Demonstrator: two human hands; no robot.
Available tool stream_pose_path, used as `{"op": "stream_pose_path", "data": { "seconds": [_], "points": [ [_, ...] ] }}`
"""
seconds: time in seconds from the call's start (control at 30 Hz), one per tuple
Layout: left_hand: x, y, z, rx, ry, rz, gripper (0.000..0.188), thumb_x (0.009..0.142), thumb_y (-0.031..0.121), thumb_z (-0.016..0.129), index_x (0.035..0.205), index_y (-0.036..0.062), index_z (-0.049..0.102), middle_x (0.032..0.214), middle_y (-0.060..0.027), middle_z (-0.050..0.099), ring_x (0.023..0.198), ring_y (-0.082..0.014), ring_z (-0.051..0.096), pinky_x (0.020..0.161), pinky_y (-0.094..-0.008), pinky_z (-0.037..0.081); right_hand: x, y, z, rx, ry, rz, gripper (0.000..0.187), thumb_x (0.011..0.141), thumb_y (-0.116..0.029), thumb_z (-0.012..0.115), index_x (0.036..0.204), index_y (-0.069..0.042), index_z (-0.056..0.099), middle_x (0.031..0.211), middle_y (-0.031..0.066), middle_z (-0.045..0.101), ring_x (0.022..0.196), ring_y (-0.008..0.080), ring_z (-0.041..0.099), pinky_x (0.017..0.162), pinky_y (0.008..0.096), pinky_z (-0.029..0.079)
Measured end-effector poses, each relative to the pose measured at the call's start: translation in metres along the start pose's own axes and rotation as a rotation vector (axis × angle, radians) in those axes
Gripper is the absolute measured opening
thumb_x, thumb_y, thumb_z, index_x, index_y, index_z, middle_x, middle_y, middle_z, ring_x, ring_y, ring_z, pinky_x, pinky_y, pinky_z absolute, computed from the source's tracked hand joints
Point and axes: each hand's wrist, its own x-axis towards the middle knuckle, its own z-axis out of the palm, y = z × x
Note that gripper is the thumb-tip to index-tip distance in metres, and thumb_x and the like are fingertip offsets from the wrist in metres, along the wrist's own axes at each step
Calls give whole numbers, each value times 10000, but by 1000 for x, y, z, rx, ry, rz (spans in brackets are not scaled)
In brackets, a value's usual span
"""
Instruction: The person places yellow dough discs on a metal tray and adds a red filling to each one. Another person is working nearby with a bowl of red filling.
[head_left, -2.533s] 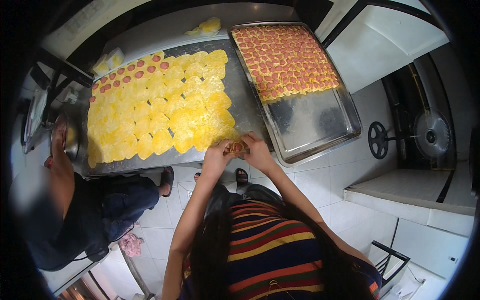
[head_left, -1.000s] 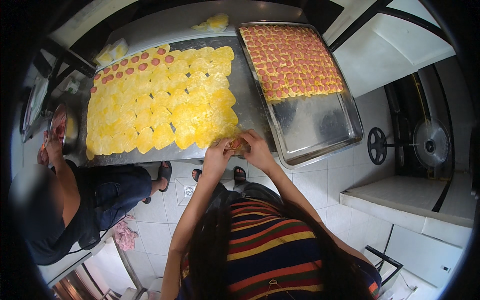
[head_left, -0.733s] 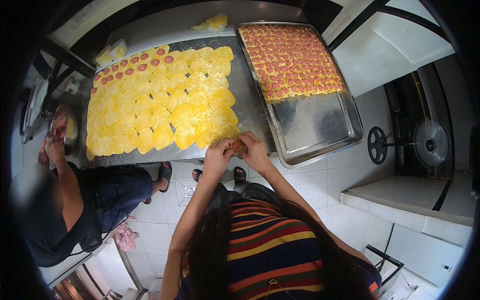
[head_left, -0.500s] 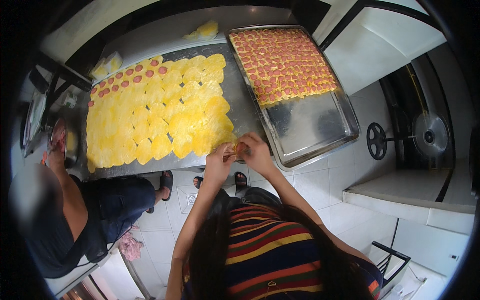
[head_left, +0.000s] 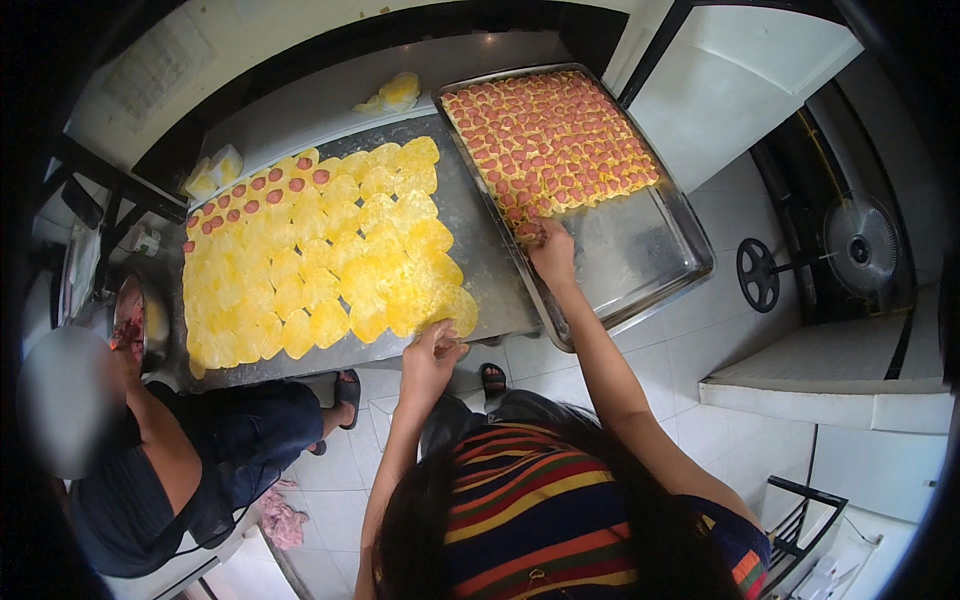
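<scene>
Over the left side of the metal tray [head_left: 632,262], my right hand [head_left: 552,255] pinches a small yellow-skinned dumpling with pink filling [head_left: 530,233], just below the packed rows. Many similar dumplings [head_left: 550,135] fill the tray's far part. At the table's front edge, my left hand [head_left: 432,358] has loosely bent fingers apart beside the nearest yellow dough wrapper [head_left: 452,308]. Nothing shows in it; whether its fingertips touch the wrapper is unclear. Overlapping round yellow wrappers [head_left: 320,265] cover the table's left part. Pink filling balls [head_left: 274,196] sit on those at the far left.
At the left, another person [head_left: 170,440] has a hand in a metal bowl of pink filling [head_left: 130,315]. A yellow-stained cloth or bag [head_left: 398,92] lies behind the wrappers. To the right of the tray stand a black handwheel [head_left: 757,275] and a fan [head_left: 860,250].
My hands have parted. My right hand has moved from the table's front edge up to the tray with a dumpling. My left hand has stayed near the front edge, slightly lower in view.
</scene>
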Motion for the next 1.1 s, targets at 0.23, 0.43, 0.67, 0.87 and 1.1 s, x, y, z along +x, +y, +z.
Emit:
{"op": "stream_pose_path", "data": {
  "seconds": [0.23,0.43,0.67,0.87,1.1],
  "points": [
    [-12,-6,-2,-5,-1,-12,343,686,23,671,1006,15,548,836,-129,621,704,-211,629,630,-282,502,2,-4,4,3,49,-5,306,639,65,504,926,-13,577,736,203,563,668,316,581,593,358,457],
    [-18,-16,-1,-40,-29,-43,339,692,24,669,1008,18,546,858,-123,619,697,-206,630,625,-278,503,-4,-5,6,26,83,-3,319,633,80,504,930,-9,581,754,196,580,668,291,596,586,334,467],
    [-19,-10,-4,-12,-75,-94,332,709,-17,651,1024,9,548,848,-90,610,738,-142,609,641,-252,498,1,-5,5,37,70,49,311,614,48,559,918,-10,594,761,167,611,686,249,623,612,311,487],
    [-22,-22,-10,-30,-77,-93,339,706,-1,657,1027,12,549,853,-96,610,744,-154,614,650,-257,499,2,-1,4,34,14,140,306,609,37,582,912,-1,612,816,182,612,710,279,619,644,338,493],
    [-26,-29,-16,-17,-80,-139,329,693,36,674,1001,20,562,847,-115,626,725,-192,635,626,-278,507,2,6,10,-48,4,68,298,622,31,545,911,10,613,786,182,618,720,276,623,650,335,494]
  ]
}}
